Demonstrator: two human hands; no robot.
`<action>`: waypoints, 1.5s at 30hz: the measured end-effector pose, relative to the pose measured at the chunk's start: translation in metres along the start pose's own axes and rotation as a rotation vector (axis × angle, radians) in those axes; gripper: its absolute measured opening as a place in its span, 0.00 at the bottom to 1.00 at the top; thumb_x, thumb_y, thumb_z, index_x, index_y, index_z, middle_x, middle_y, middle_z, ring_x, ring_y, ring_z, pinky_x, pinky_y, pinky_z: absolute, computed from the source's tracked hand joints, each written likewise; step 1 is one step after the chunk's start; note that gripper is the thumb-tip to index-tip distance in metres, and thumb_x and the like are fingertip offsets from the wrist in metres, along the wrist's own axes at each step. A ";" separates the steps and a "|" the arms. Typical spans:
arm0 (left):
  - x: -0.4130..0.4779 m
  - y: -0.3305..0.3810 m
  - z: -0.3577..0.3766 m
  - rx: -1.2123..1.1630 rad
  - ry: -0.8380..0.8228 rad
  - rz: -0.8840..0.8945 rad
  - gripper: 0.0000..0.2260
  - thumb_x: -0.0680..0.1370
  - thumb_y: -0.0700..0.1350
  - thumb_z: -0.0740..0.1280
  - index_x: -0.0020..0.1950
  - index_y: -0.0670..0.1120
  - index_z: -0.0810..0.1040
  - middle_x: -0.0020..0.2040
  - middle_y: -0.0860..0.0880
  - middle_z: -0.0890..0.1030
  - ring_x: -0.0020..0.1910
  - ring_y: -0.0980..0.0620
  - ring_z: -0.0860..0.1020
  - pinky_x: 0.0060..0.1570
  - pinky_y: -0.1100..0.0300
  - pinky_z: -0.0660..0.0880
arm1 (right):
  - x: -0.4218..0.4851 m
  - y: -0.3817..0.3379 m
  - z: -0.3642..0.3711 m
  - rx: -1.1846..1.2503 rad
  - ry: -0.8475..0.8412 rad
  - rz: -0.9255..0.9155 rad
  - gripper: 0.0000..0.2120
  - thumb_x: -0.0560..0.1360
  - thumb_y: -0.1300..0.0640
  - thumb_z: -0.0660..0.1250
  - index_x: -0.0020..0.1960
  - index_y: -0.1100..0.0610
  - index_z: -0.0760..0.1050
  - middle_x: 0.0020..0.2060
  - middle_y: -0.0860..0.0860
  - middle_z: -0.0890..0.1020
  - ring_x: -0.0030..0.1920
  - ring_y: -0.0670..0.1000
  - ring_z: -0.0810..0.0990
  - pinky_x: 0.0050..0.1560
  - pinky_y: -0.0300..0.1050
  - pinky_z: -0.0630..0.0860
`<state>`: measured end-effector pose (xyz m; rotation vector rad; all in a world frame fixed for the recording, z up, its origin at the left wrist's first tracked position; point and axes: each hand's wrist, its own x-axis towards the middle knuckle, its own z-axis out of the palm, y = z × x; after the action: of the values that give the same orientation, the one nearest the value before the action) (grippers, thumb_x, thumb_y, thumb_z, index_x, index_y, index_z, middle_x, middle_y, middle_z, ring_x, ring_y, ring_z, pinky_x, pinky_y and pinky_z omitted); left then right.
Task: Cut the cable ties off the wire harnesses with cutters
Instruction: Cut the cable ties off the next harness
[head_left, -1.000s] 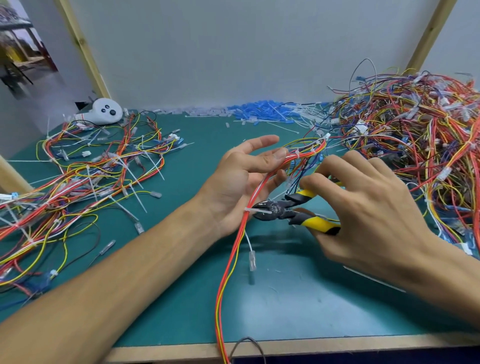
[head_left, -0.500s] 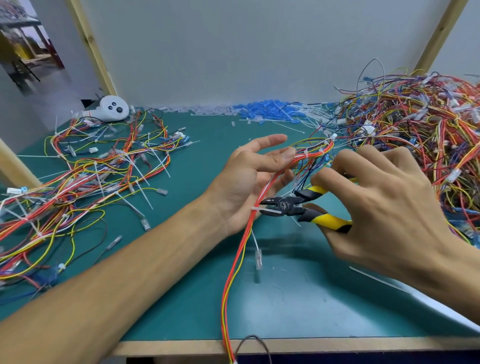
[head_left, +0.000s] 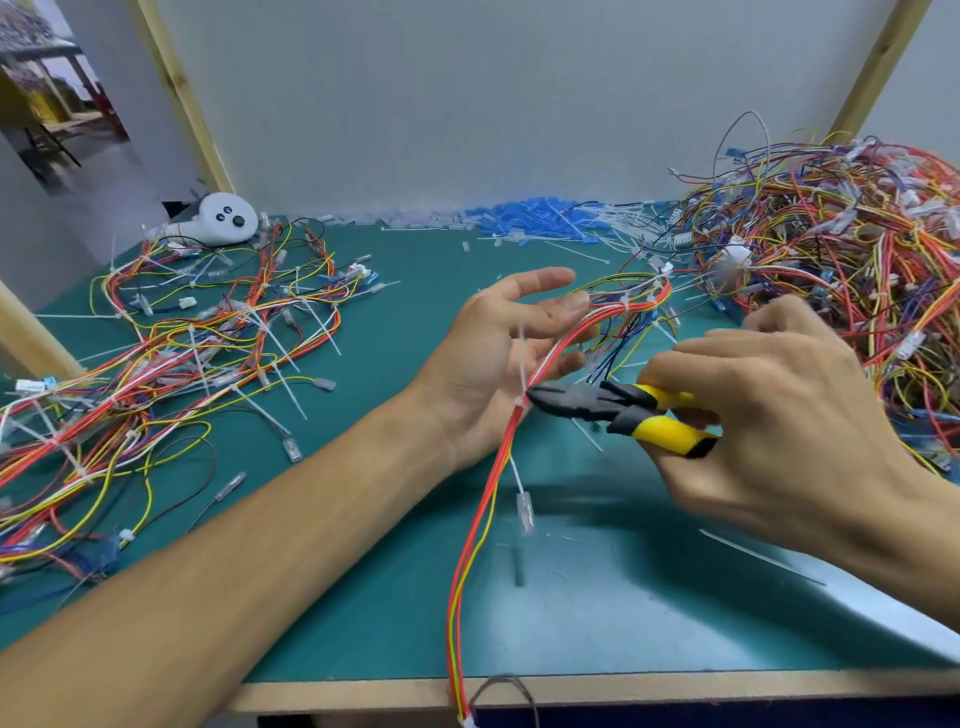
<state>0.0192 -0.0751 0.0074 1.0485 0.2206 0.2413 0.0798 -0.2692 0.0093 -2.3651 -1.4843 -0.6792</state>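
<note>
Cutters (head_left: 587, 406) nose touching cable tie (head_left: 521, 364) on harness (head_left: 487, 493) across spread left hand (head_left: 480, 374), right hand (head_left: 779, 426) gripping handles; blades blurred.

Workshop bench for stripping down wire harnesses.

We stand at a bench topped with a green mat (head_left: 395, 571) and edged in bare wood, closed in by plain white panels (head_left: 467, 93) and timber posts (head_left: 182, 98). Left of the left hand (head_left: 483, 364) coloured wire harnesses (head_left: 208, 343) lie spread out loose. Beyond the right hand (head_left: 779, 431) a dense tangled heap (head_left: 857, 249) of them rises. Behind both hands, along the wall, we see a drift of snipped white cable ties (head_left: 613, 223) and blue pieces (head_left: 530, 221). The right hand grips yellow-handled cutters (head_left: 613, 410). Far left of the left hand, a gap shows a larger room (head_left: 47, 93) with tables.
</note>
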 end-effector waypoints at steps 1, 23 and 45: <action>0.000 0.001 0.000 0.043 0.024 0.018 0.19 0.79 0.34 0.67 0.70 0.38 0.74 0.45 0.47 0.83 0.39 0.50 0.80 0.37 0.61 0.77 | 0.000 0.000 -0.001 0.059 -0.032 0.054 0.15 0.74 0.46 0.66 0.33 0.54 0.73 0.25 0.50 0.72 0.29 0.60 0.69 0.41 0.53 0.69; 0.003 -0.012 -0.005 0.972 -0.016 0.628 0.06 0.77 0.44 0.69 0.46 0.46 0.86 0.29 0.49 0.76 0.28 0.51 0.70 0.30 0.62 0.65 | 0.011 0.061 -0.019 1.325 -0.758 0.835 0.18 0.65 0.47 0.79 0.38 0.62 0.83 0.28 0.59 0.75 0.25 0.57 0.75 0.28 0.47 0.74; -0.002 -0.015 -0.002 0.748 -0.150 0.592 0.07 0.79 0.43 0.68 0.42 0.46 0.83 0.27 0.57 0.68 0.24 0.55 0.62 0.29 0.64 0.58 | -0.002 0.034 -0.034 -0.042 -0.113 0.239 0.17 0.72 0.40 0.61 0.35 0.53 0.71 0.24 0.49 0.69 0.28 0.52 0.67 0.31 0.45 0.60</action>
<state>0.0178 -0.0817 -0.0065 1.8599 -0.1635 0.6404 0.1014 -0.3018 0.0379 -2.5945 -1.2105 -0.5308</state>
